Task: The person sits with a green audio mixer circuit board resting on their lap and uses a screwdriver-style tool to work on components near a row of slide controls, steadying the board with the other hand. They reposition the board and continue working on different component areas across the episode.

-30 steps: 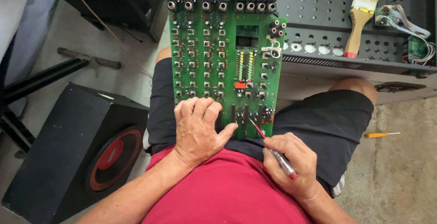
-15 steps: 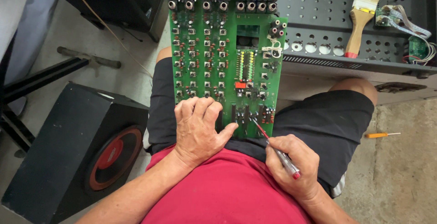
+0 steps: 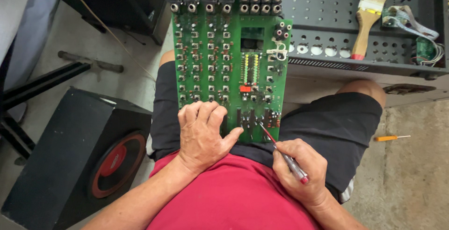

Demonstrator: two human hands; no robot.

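Right hand (image 3: 299, 169): my fingers are clamped on a thin probe tool (image 3: 280, 149), pen-style.
Probe axis: it slants up and left from my grip, its tip touching the near edge of the green circuit board (image 3: 220, 66).
Left hand (image 3: 203, 132): fingers together, laid flat, pressing the board's near left corner onto my lap.
Board: its long axis runs away from me, with the connector row farthest.
Beyond: a paintbrush (image 3: 367, 17) on the grey metal chassis (image 3: 327, 29).

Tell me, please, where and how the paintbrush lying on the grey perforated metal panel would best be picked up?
Grip the paintbrush by its bare wooden handle, probably just above the red tip nearest the person, pinching across it from above. It lies flat on the grey panel with its bristles pointing away, and the handle's narrow waist gives fingers room on both sides.
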